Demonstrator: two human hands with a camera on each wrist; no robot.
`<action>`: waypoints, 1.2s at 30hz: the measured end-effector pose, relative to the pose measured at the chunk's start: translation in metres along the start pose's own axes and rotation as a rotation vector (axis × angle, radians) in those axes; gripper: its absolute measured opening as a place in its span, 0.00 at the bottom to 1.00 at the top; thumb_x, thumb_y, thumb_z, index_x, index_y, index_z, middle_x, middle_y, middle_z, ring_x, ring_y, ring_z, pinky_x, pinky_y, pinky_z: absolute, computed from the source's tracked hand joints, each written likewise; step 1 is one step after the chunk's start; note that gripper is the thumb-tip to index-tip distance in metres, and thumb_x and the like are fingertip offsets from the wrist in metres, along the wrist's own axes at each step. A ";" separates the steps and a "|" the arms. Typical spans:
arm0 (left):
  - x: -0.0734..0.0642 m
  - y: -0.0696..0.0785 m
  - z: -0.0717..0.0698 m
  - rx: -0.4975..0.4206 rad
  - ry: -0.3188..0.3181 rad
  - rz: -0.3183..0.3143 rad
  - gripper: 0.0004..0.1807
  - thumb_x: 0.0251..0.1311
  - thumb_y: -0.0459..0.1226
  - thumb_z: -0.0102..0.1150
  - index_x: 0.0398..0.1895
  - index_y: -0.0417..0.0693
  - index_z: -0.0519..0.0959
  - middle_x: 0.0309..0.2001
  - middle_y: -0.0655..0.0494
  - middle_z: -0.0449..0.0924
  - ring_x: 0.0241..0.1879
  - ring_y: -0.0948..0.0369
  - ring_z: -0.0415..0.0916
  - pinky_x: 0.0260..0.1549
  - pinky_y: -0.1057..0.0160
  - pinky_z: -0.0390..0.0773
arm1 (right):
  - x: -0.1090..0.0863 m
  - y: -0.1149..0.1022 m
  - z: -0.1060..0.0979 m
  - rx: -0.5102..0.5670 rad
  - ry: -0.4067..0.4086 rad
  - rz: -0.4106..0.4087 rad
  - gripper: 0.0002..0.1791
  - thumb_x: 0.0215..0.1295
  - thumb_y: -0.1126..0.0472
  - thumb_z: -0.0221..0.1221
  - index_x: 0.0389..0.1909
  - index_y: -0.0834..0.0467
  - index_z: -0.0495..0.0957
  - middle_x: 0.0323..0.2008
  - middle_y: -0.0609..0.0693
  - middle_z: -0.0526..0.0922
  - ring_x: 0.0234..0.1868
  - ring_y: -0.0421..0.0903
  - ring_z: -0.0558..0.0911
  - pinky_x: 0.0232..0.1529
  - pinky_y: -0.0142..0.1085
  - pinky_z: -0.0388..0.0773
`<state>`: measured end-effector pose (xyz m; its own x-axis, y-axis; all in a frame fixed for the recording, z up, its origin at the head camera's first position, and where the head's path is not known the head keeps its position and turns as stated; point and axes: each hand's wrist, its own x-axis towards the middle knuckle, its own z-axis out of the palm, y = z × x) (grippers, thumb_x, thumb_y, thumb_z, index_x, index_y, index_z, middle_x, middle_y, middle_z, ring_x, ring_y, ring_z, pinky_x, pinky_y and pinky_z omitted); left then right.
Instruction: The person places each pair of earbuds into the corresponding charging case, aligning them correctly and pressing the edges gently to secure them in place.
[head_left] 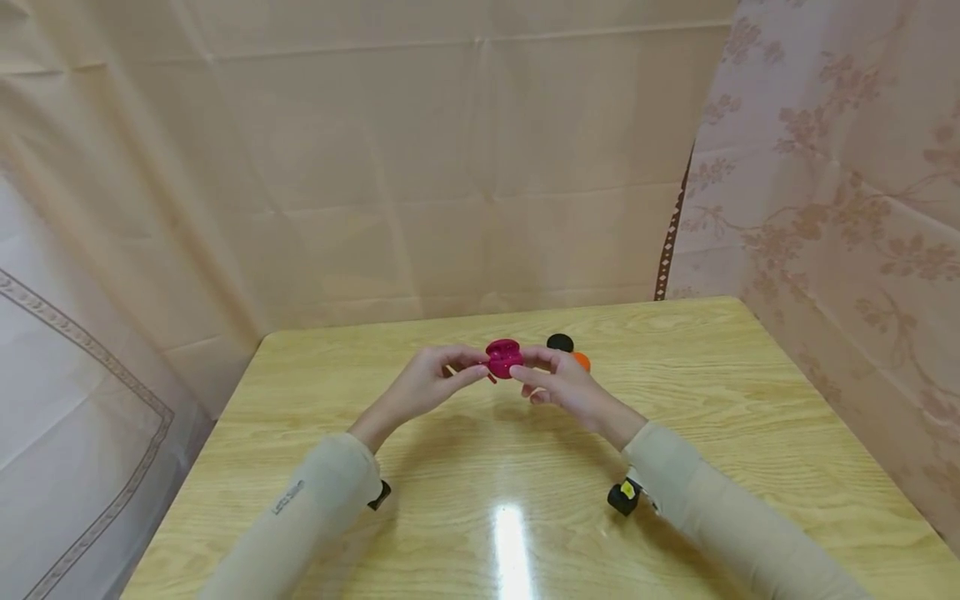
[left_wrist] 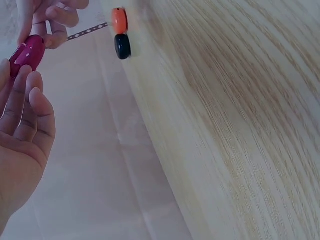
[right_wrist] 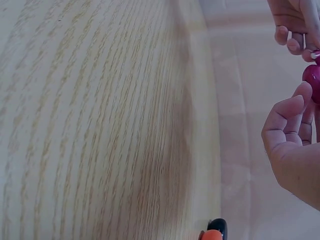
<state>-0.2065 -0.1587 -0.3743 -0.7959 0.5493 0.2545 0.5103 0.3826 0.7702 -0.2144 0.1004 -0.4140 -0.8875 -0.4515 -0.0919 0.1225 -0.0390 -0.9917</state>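
Observation:
Over the far part of the table, my right hand (head_left: 570, 390) holds a magenta earbud case (head_left: 506, 367) between thumb and fingers, its lid raised. My left hand (head_left: 423, 385) meets the case's left side and pinches a small magenta earbud (right_wrist: 317, 56), whose reddish stem (head_left: 492, 377) points down in the head view. Fingers hide most of the earbud. The left wrist view shows the case (left_wrist: 33, 52) between both hands, with my left fingers (left_wrist: 20, 95) beside it. In the right wrist view, the case (right_wrist: 313, 80) is cut off by the frame edge.
Behind my right hand, a black round case (head_left: 559, 342) and an orange round case (head_left: 581, 361) lie side by side on the wooden table (head_left: 480, 467). A beige cloth (head_left: 450, 167) hangs along the table's back edge, and a floral curtain (head_left: 847, 183) on the right.

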 end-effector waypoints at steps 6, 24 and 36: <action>0.003 0.004 0.003 -0.011 0.013 0.006 0.13 0.69 0.44 0.63 0.52 0.52 0.86 0.44 0.64 0.87 0.35 0.61 0.81 0.33 0.60 0.82 | 0.000 0.000 0.000 -0.017 -0.006 0.016 0.26 0.69 0.50 0.66 0.61 0.60 0.76 0.53 0.56 0.80 0.40 0.49 0.79 0.44 0.38 0.81; 0.015 0.014 -0.001 0.017 0.099 0.032 0.14 0.70 0.42 0.64 0.53 0.46 0.86 0.44 0.60 0.88 0.35 0.63 0.82 0.33 0.60 0.83 | 0.000 0.003 0.004 -0.036 -0.013 0.015 0.25 0.68 0.50 0.67 0.59 0.60 0.77 0.52 0.56 0.80 0.39 0.49 0.80 0.43 0.39 0.81; 0.020 0.018 -0.001 0.069 0.131 0.090 0.16 0.68 0.39 0.65 0.55 0.44 0.84 0.42 0.58 0.88 0.35 0.62 0.83 0.31 0.61 0.82 | 0.001 0.005 0.005 -0.046 -0.019 0.016 0.25 0.68 0.50 0.67 0.60 0.60 0.77 0.53 0.56 0.81 0.39 0.49 0.80 0.42 0.38 0.81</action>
<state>-0.2136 -0.1409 -0.3547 -0.7797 0.4834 0.3979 0.5985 0.3888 0.7004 -0.2125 0.0949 -0.4185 -0.8769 -0.4687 -0.1064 0.1156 0.0090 -0.9933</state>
